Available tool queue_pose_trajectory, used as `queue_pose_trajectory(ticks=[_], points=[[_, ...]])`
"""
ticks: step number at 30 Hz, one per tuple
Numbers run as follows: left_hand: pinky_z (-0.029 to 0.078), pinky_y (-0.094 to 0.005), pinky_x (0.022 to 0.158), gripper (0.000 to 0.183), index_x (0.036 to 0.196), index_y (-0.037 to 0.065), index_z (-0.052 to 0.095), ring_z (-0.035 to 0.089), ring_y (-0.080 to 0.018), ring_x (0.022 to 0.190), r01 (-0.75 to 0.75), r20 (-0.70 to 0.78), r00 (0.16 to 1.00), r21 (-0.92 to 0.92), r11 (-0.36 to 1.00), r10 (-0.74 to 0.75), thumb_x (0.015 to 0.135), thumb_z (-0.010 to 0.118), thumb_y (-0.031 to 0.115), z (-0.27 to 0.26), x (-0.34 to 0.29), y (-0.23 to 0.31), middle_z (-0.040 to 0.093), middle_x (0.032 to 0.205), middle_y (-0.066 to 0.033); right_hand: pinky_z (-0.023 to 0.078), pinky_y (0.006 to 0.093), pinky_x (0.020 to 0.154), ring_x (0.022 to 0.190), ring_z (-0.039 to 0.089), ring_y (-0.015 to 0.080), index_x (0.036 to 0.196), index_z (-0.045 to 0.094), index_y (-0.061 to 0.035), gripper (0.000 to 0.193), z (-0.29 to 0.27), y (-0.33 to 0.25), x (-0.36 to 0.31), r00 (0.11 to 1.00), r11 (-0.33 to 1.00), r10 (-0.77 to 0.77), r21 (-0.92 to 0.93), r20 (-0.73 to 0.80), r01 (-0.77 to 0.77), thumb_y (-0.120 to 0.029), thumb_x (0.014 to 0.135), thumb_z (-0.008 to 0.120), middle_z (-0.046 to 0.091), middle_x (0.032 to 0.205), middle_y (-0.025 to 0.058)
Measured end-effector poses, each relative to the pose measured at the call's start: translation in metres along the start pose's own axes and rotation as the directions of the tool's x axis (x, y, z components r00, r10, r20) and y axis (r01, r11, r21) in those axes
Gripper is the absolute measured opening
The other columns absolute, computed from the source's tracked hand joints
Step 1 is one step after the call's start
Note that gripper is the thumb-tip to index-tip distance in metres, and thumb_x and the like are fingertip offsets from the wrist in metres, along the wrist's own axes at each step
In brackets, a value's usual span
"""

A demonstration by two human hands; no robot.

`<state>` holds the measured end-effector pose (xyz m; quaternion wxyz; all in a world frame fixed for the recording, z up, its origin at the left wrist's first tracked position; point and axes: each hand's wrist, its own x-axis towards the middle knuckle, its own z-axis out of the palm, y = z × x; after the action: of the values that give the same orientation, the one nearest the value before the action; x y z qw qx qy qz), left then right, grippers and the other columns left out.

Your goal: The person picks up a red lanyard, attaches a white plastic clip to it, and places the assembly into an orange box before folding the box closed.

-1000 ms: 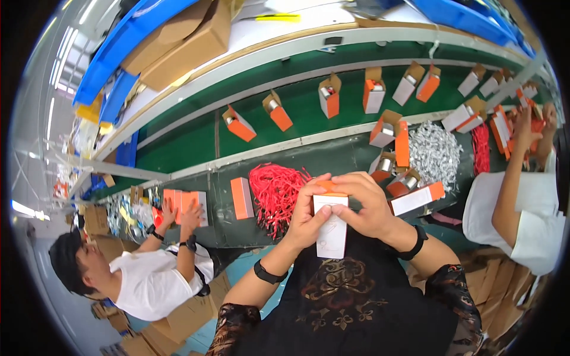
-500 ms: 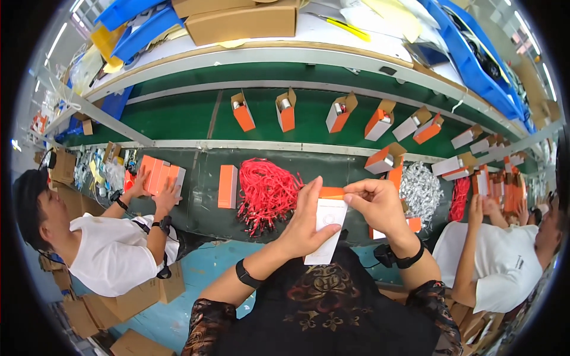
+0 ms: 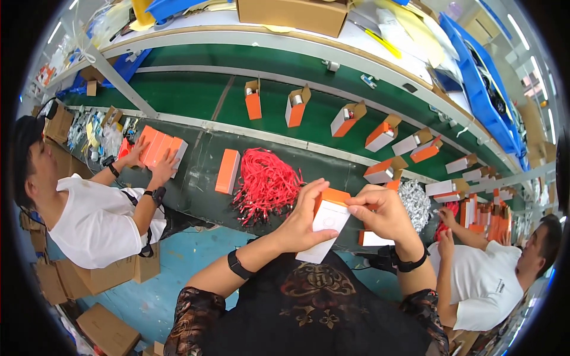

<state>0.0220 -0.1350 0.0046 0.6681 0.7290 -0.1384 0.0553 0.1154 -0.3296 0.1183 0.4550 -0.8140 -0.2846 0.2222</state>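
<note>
Movement: since the earlier frame the view has turned — the held box (image 3: 330,221) now leans more rightward in it, and a right-side co-worker's hand (image 3: 446,217) has come near the smaller red bundle (image 3: 453,206).
Orange box (image 3: 227,171): resting on the dark surface (image 3: 202,184), left of the red straps (image 3: 265,181).
Left hand (image 3: 304,222): gripping the held box's left side, thumb across its white face.
Held box's place and axis: between both hands, before the dark shirt; long axis slants lower left to upper right, orange end pointing away from the wearer.
Right hand (image 3: 383,212): pinching the orange end's edge.
Progress: the end seems mid-handling — whether shut, I cannot tell; open-flapped boxes (image 3: 295,113) on the green belt (image 3: 190,95) look unfinished.
</note>
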Motion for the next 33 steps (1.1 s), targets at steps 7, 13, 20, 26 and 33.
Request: queue_pose_trajectory(ticks=[7, 13, 20, 26, 33], points=[[0.026, -0.0457, 0.116, 0.094, 0.15, 0.0, 0.023, 0.028, -0.0411, 0.141, -0.042, -0.018, 0.999, 0.049, 0.998, 0.043, 0.078, 0.08, 0.021, -0.005, -0.004, 0.007, 0.027, 0.148, -0.0261, 0.048, 0.0281, 0.062, 0.069, 0.064, 0.016, 0.095, 0.075, -0.0009, 0.014, 0.013, -0.008, 0.001, 0.995, 0.99, -0.047, -0.135, -0.093, 0.034, -0.005, 0.082, 0.075, 0.067, 0.08, 0.0071], [0.027, -0.0468, 0.116, 0.092, 0.149, 0.001, 0.021, 0.027, -0.0442, 0.141, -0.065, -0.043, 0.996, 0.151, 0.986, 0.072, 0.079, 0.077, 0.02, 0.001, -0.013, 0.007, 0.027, 0.146, -0.029, 0.052, 0.0416, 0.066, 0.075, 0.067, 0.0327, 0.083, 0.072, -0.0027, 0.008, 0.014, -0.021, 0.006, 0.978, 0.853, -0.209, -0.484, 0.025, 0.195, -0.009, 0.078, 0.072, 0.068, 0.078, 0.0122], [0.033, -0.0419, 0.111, 0.059, 0.133, 0.01, 0.045, 0.034, -0.0325, 0.139, 0.06, -0.078, 0.995, -0.013, 0.998, -0.06, 0.083, 0.076, 0.013, 0.0, 0.0, 0.005, 0.032, 0.147, -0.0225, 0.049, 0.0355, 0.061, 0.068, 0.065, 0.0269, 0.08, 0.071, -0.0001, 0.008, 0.009, -0.017, 0.015, 0.995, 0.897, -0.089, -0.432, 0.037, 0.096, -0.005, 0.075, 0.075, 0.064, 0.072, 0.0112], [0.041, -0.0362, 0.106, 0.035, 0.116, 0.007, 0.05, 0.049, -0.0205, 0.125, 0.1, -0.18, 0.96, -0.488, 0.867, -0.212, 0.088, 0.07, 0.006, -0.023, -0.012, -0.001, 0.046, 0.139, -0.0155, 0.045, 0.0215, 0.062, 0.071, 0.056, 0.0047, 0.093, 0.073, -0.0001, 0.015, 0.041, -0.006, 0.036, 0.978, 0.937, 0.123, 0.305, 0.171, -0.172, 0.001, 0.079, 0.077, 0.059, 0.077, -0.002], [0.039, -0.0357, 0.107, 0.059, 0.139, 0.007, 0.039, 0.048, -0.0195, 0.126, 0.028, -0.189, 0.968, -0.565, 0.824, -0.162, 0.089, 0.07, 0.009, -0.035, -0.016, 0.018, 0.046, 0.138, -0.0122, 0.048, 0.0298, 0.087, 0.095, 0.063, 0.0181, 0.115, 0.072, -0.0052, 0.035, 0.052, -0.011, 0.041, 0.95, 0.951, -0.31, 0.0, -0.034, 0.31, -0.008, 0.081, 0.078, 0.067, 0.095, 0.0061]])
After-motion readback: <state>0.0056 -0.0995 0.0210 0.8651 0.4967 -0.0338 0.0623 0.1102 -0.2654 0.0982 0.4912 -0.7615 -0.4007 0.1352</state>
